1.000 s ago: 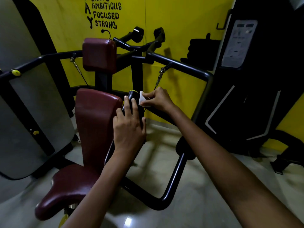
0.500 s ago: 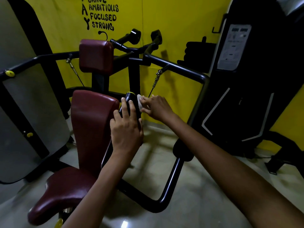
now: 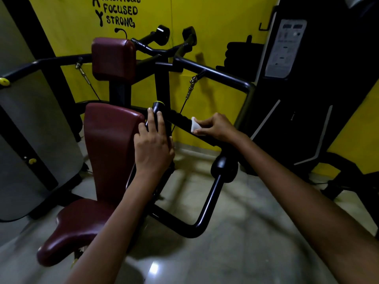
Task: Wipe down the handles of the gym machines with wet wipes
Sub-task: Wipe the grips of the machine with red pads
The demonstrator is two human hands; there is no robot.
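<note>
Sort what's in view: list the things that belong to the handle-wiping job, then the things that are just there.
In the job: wet wipe, pinched in the right hand; black handle, steadied by the left hand.

Just there: maroon seat, headrest pad, yellow wall, instruction placard.

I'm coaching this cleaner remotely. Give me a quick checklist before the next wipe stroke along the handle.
1. Wet wipe pinched in right hand: ok.
2. Wipe against the black handle: ok, it appears to touch.
3. Left hand steadying the yellow-capped grip: ok.
4. Bar beyond the wipe unobstructed: ok.
5. Wipe still moist: cannot tell.
</note>
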